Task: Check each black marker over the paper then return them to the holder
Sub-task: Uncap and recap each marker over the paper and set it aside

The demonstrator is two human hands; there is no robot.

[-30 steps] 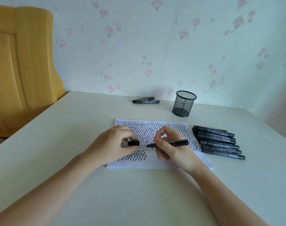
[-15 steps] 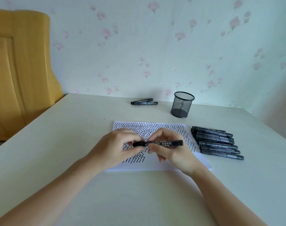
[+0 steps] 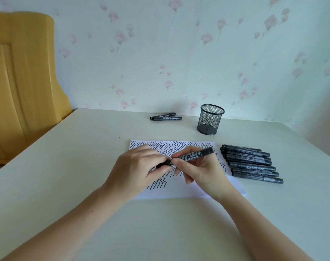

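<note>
A second earlier the cap and the marker (image 3: 193,156) had been held apart over the paper (image 3: 188,191), the tip bare; now the two were joined, the cap end hidden inside the left hand (image 3: 139,170), whose fingers were curled round it, while the barrel was pinched by the right hand (image 3: 200,172). The capping was judged complete or nearly so, which suggested this marker had been checked and was ready for the holder (image 3: 210,119). The holder stood at about one o'clock from the hands, well apart, and appeared empty. A row of markers (image 3: 251,162) lay at three o'clock, just beside the paper; two more markers (image 3: 166,117) lay at twelve o'clock near the wall. The pale table (image 3: 66,166) was backed by flowered wallpaper (image 3: 160,53), and a yellow chair (image 3: 23,81) stood at ten o'clock.
</note>
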